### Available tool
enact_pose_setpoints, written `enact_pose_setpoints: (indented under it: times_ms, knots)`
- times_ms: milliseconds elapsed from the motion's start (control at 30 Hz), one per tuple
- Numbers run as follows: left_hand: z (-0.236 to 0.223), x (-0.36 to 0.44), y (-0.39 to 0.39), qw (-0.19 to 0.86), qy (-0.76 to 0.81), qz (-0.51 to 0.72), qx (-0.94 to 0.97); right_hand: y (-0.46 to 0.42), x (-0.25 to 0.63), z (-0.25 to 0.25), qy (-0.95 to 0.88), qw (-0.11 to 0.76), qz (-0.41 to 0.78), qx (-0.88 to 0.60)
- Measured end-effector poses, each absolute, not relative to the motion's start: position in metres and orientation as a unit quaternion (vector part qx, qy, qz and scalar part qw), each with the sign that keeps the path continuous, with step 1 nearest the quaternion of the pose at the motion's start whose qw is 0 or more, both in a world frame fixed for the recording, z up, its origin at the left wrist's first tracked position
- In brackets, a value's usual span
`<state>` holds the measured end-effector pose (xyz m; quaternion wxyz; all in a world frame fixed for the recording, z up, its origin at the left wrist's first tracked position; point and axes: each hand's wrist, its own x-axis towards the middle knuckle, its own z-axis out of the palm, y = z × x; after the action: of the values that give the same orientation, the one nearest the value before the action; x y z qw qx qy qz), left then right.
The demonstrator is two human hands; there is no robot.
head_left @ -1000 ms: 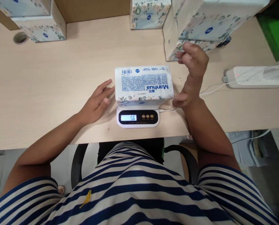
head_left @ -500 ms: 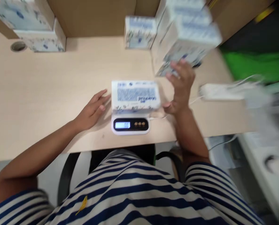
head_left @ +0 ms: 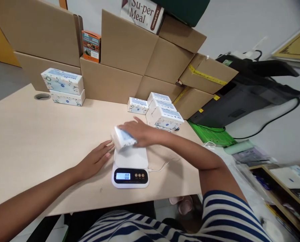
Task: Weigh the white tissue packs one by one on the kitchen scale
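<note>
A white digital kitchen scale [head_left: 131, 168] stands near the table's front edge, its lit display reading 0.0. Over the back of its platform, a white-and-blue tissue pack [head_left: 124, 138] is tilted and slightly blurred. My right hand [head_left: 140, 131] grips the pack from its top and right side; some of those fingers are hidden. To the left of the scale, my left hand [head_left: 96, 160] rests with fingers extended and slightly apart, holding nothing. Its fingertips come close to the pack's lower left corner; whether they touch I cannot tell.
Stacked tissue packs stand at the back left [head_left: 66, 88] and back right [head_left: 166, 117], with a single pack [head_left: 138, 106] beside the right stack. Cardboard boxes [head_left: 112, 82] line the table's rear. A thin white cable [head_left: 162, 166] runs right from the scale.
My right hand has moved left from beside the scale and now grips the pack. The pack has lifted and tilted off the platform. My view has swung upward.
</note>
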<state>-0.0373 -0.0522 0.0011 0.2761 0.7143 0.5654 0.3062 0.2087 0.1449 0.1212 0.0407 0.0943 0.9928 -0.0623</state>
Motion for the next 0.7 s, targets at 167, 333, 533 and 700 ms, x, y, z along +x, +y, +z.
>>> enact_pose_setpoints:
  times_ms: [167, 333, 533, 700]
  knots:
    - [-0.002, -0.032, -0.052, 0.297, 0.573, 0.319, 0.694, 0.244, 0.175, 0.161, 0.959, 0.027, 0.059, 0.277]
    - [-0.007, -0.029, -0.051, 0.304, 0.566, 0.348, 0.682, 0.306, 0.154, 0.179, 0.902, 0.047, 0.086, 0.42]
    - [-0.008, -0.026, -0.054, 0.298, 0.543, 0.37, 0.692, 0.326, 0.146, 0.157, 0.882, 0.068, 0.14, 0.445]
    - [-0.017, -0.023, -0.053, 0.289, 0.552, 0.374, 0.687, 0.334, 0.145, 0.151, 0.903, 0.049, 0.141, 0.403]
